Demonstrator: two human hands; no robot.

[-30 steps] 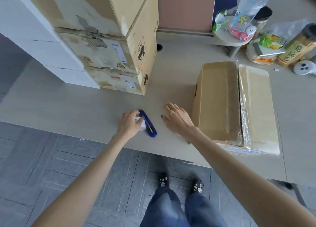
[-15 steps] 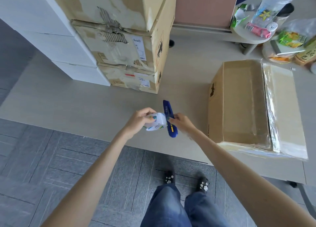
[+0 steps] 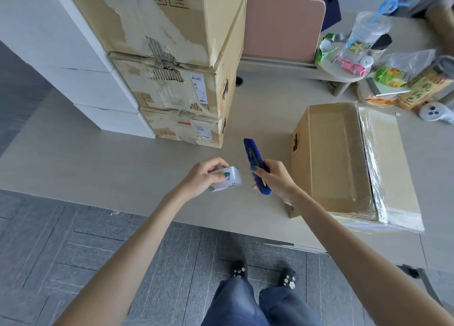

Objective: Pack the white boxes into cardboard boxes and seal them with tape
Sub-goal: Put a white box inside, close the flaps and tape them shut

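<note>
My left hand [image 3: 201,178] grips a roll of clear tape [image 3: 228,182] just above the table's front edge. My right hand [image 3: 276,181] holds a blue utility knife [image 3: 255,165], its tip pointing away from me. A closed cardboard box [image 3: 344,158] lies to the right of my right hand, with shiny clear tape [image 3: 371,163] running along its top seam. At the back left stands a stack of white boxes [image 3: 73,63] beside a stack of worn cardboard boxes [image 3: 177,80].
The light wooden table [image 3: 98,161] ends near my wrists. A pink divider panel [image 3: 280,28] stands at the back. A round stand, a plastic cup, snack packets and jars [image 3: 383,65] crowd the back right corner.
Both hands have lifted off the table: the left picked up the tape roll, the right took the blue knife. They have since drawn a little apart.
</note>
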